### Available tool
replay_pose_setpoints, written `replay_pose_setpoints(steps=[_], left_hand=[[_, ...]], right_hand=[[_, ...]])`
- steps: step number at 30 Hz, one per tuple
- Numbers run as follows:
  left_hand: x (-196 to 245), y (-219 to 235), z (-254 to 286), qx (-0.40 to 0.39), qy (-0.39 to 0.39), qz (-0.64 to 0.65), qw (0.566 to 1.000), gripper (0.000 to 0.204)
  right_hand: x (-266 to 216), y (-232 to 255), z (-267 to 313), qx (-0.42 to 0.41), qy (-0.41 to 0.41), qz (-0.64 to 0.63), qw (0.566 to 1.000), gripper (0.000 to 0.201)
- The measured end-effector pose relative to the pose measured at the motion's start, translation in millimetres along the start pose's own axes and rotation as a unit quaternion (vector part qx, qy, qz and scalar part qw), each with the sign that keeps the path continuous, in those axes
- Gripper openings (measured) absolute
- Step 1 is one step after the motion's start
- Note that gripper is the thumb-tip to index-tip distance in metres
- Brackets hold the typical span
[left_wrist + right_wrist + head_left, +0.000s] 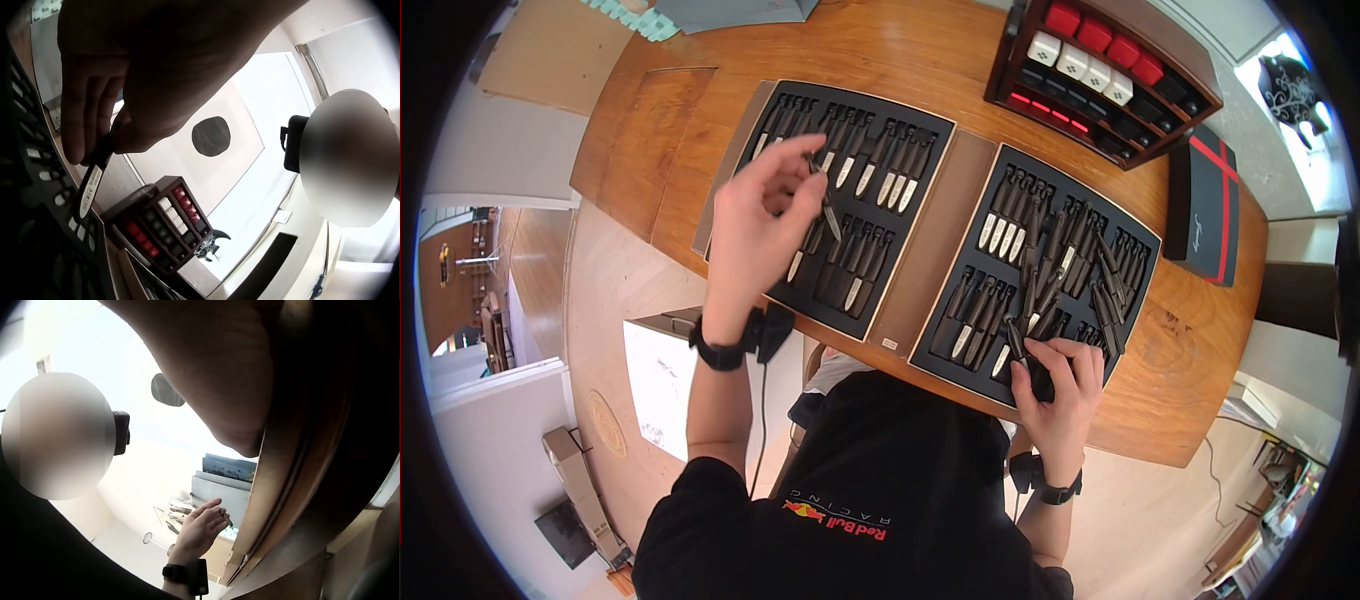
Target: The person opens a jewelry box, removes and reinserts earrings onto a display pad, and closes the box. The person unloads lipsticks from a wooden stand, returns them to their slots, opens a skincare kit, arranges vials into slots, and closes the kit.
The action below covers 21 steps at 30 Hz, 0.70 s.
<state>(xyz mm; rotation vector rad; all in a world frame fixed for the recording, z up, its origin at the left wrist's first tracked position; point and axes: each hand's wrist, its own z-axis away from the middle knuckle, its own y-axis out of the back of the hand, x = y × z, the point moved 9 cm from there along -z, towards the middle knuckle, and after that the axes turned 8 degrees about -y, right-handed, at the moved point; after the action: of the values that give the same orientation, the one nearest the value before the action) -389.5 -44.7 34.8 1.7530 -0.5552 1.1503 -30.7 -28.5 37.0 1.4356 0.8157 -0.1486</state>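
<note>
My left hand (762, 210) is raised over the left tray (880, 322) and pinches a slim dark piece with a pale, printed end (91, 190) between thumb and fingers. That end points down toward the tray's slots. My right hand (1062, 385) is at the near edge of the right tray (941, 368), thumb and forefinger pinching the lower end of a similar dark piece (1014, 338). Both black trays hold rows of such pieces, many with pale ends. Several loose pieces (1106, 285) lie across the right tray's rows. In the right wrist view, the right fingertips are hidden.
A brown centre strip (922, 240) joins the two trays on the wooden table (1190, 345). Behind them stands a dark wooden rack (1112, 78) with red, white and black blocks. A black box with red bands (1206, 205) is at the right.
</note>
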Motion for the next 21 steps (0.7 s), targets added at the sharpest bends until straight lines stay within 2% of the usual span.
replay_pose_setpoints(steps=[7,9,14,21], left_hand=[[-18,25,-61,-0.018,-0.027,-0.085,0.996,0.037],[-18,27,-68,-0.02,-0.035,-0.091,0.995,0.037],[-20,19,-75,-0.081,-0.043,-0.138,0.986,0.033],[-33,29,-90,-0.068,-0.024,-0.103,0.992,0.032]], right_hand=[[2,0,1,0.002,-0.01,0.002,1.0,0.03],[1,1,1,0.004,-0.009,0.003,1.0,0.03],[1,0,0,0.004,-0.01,0.005,1.0,0.029],[2,0,0,0.003,-0.02,0.004,1.0,0.029]])
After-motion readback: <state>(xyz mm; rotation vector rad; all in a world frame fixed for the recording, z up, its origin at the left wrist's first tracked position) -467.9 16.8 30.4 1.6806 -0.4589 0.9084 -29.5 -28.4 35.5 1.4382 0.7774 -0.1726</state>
